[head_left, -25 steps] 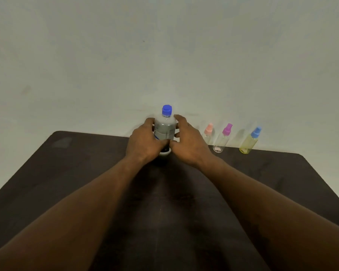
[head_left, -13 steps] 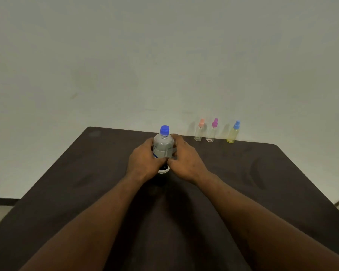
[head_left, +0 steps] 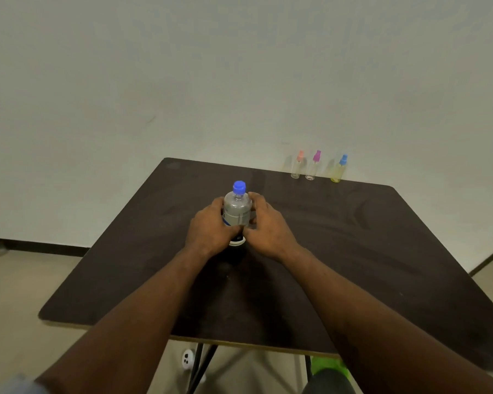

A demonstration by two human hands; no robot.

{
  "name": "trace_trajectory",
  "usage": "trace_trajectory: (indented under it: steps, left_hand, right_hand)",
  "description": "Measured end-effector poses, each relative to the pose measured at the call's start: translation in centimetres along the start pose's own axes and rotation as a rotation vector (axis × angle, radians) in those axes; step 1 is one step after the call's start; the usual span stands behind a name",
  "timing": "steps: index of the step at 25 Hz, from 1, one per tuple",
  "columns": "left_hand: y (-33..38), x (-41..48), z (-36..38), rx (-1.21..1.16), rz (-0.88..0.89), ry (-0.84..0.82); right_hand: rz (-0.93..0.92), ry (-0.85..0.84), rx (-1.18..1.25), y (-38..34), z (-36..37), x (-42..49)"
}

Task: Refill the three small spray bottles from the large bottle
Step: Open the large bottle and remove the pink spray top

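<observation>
Left hand [head_left: 211, 230] and right hand [head_left: 268, 227] both wrap the upright blue-capped large bottle [head_left: 237, 209] mid-table [head_left: 382, 251], while 3 small spray bottles, peach-topped [head_left: 296, 167], magenta-topped [head_left: 313, 166] and blue-topped [head_left: 338, 169], stand along the far edge.

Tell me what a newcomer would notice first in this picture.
The left hand and right hand grip the large bottle, which stands upright mid-table with its blue cap on. At the far right edge of the dark table, by the wall, stand a peach-topped sprayer, a purple-topped sprayer and a yellowish blue-topped sprayer.
</observation>
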State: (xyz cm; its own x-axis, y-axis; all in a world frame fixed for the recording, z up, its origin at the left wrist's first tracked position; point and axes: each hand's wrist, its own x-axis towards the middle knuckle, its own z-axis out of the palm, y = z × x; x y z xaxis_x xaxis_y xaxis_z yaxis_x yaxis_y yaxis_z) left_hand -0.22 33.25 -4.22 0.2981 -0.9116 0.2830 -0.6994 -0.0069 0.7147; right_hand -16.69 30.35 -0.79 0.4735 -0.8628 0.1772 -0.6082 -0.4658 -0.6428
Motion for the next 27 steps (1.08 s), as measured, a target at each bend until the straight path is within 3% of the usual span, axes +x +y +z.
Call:
trace_trajectory:
  steps: [4,9,17,23,27]
  left_hand:
    - [0.5,-0.5,-1.0,0.024,-0.01,-0.059]
    - [2.2,0.4,-2.4,-0.074,-0.007,-0.067]
    - [2.4,0.4,-2.0,-0.019,-0.017,-0.07]
    - [2.3,0.3,-2.0,0.0,-0.045,-0.074]
    - [2.9,0.1,-1.4,0.007,0.007,-0.02]
  right_hand:
    - [-0.01,0.04,-0.11,-1.0,-1.1,-0.4]
    - [-0.053,0.226,-0.201,-3.3,-3.2,1.7]
    - [-0.061,0.226,-0.381,-5.4,-2.9,4.0]
    - [-0.114,0.414,-0.225,-6.2,-4.3,4.2]
    - [-0.007,0.429,0.075,-3.7,-4.3,2.5]
